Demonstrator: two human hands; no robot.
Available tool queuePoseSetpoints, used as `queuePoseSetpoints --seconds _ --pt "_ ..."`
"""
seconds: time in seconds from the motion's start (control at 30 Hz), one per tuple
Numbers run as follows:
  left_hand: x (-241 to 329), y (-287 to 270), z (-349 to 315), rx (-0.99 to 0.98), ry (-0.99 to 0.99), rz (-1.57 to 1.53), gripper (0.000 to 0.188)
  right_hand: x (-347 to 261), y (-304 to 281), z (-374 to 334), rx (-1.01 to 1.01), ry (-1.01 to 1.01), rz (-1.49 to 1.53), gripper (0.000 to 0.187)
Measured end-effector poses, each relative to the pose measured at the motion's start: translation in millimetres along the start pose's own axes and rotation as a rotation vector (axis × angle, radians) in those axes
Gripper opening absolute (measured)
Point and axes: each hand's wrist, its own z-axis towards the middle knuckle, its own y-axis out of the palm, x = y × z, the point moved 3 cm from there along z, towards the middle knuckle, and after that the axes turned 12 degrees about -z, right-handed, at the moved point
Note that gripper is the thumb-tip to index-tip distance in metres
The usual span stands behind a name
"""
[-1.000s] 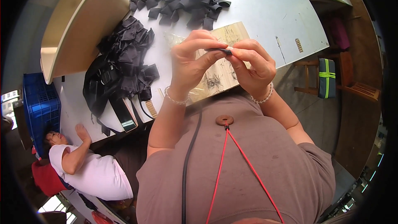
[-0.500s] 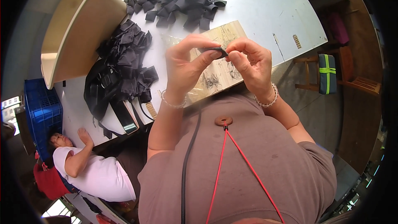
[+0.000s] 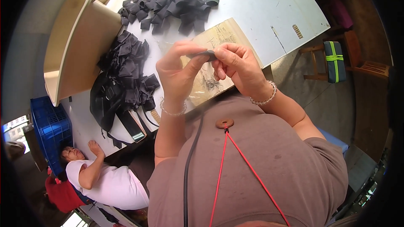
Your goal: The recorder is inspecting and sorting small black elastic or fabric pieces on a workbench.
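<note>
A small folded piece of black fabric [image 3: 203,55] is held up over the wooden board [image 3: 229,29]. My left hand [image 3: 176,73] pinches it between thumb and fingers. Thumb and forefinger of my right hand [image 3: 240,64] close on its right end, the other fingers curled beneath. Loose dark threads [image 3: 211,85] lie scattered on the board, partly covered by clear plastic. To the left is a heap of black fabric pieces [image 3: 126,69]; beyond the board spreads another pile of dark folded pieces [image 3: 176,6].
A beige plastic bin [image 3: 80,46] stands at the left of the white table [image 3: 261,4], with a blue crate [image 3: 52,120] nearer. A dark phone-like slab [image 3: 132,128] lies at the table's near edge. One person [image 3: 105,180] sits at left. A cushioned stool [image 3: 333,63] stands at right.
Both hands have shifted slightly left with the fabric piece. My right hand has turned, its thumb and forefinger now closer on the piece's end. The view has shifted a little.
</note>
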Motion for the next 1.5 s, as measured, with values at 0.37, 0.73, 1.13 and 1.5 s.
queuePoseSetpoints --seconds 0.37,0.73,1.13,1.5 --pt "2 3 -1 -0.008 0.014 -0.02 0.015 -9 2 0 0.078 -0.341 -0.102 0.016" --pt "0 -6 1 -0.014 0.164 0.069 0.017 -44 13 -3 0.238 -0.938 -0.946 0.022" --pt "-10 -8 -5 0.063 -0.112 -0.234 0.015 -34 11 0 0.29 -1.031 -1.001 0.017" --pt "-2 -12 0 -0.015 0.078 -0.002 0.017 -43 15 -4 0.218 -1.081 -1.092 0.02"
